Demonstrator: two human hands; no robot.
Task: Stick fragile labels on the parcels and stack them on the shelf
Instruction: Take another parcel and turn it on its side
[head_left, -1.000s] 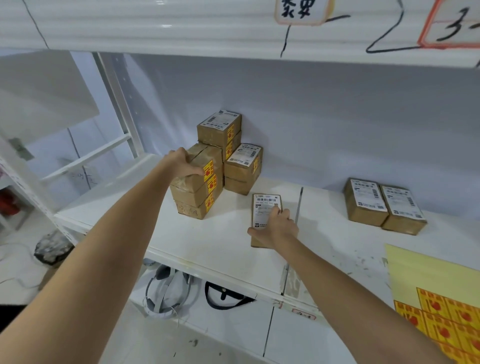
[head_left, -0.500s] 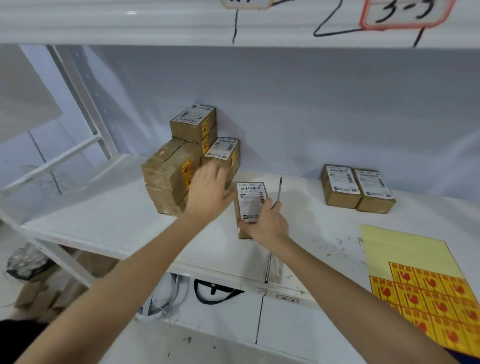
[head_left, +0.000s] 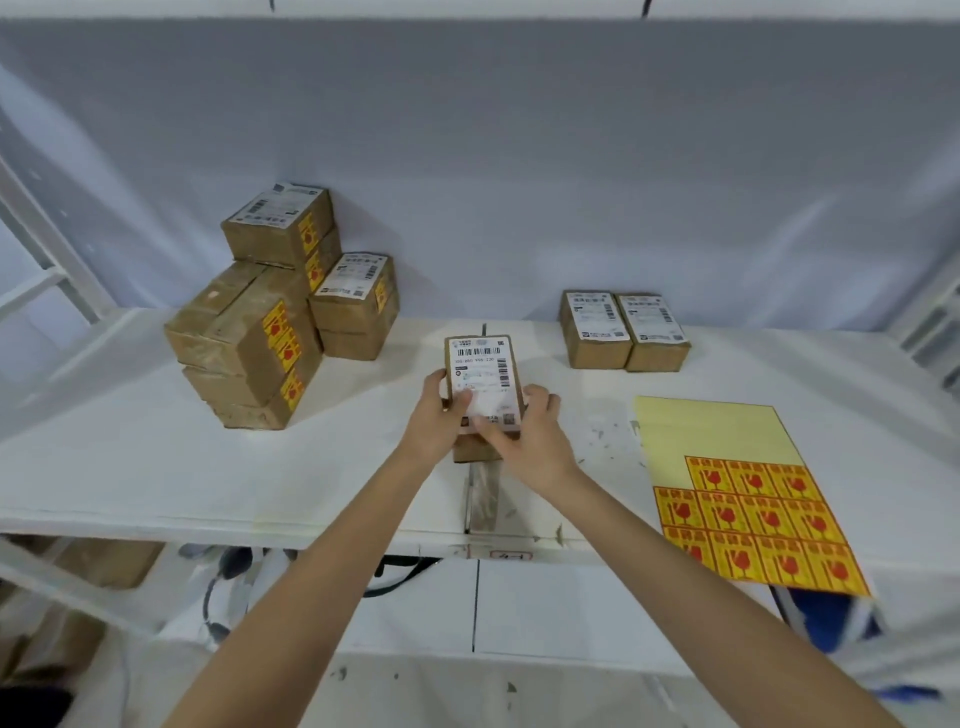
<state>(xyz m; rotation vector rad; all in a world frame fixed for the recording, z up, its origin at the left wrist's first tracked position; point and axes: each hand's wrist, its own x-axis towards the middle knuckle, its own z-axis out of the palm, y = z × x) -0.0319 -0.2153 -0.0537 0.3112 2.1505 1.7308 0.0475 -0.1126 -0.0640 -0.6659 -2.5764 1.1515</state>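
Parcel in hand (head_left: 483, 382): small brown box w/ white shipping label on top, held over the shelf (head_left: 156, 467), right by the centre seam of the shelf boards.
Left hand (head_left: 441, 415): grip closed on parcel's left side, thumb on top of the label.
Right hand (head_left: 530, 431): grip closed on parcel's right side & near end, fingers (head_left: 493, 431) lying over the label's lower part.
Label sheet (head_left: 737, 493): flat on shelf, right of held parcel & nearer the front edge; far part bare yellow backing, near part rows of orange-red fragile stickers; near corner hangs over shelf edge.
Under shelf: black cable (head_left: 400, 577) below held parcel; cardboard at far left, blurred.
Pair of parcels (head_left: 623, 332): behind & right of held parcel, side by side, touching, shipping labels up; no fragile stickers visible on them.
Stacked parcels (head_left: 280, 317): behind & left of held parcel, near back wall, several piled in touching stacks; orange-red fragile stickers on sides facing right.
Back wall (head_left: 519, 156): grey-blue sheet behind everything.
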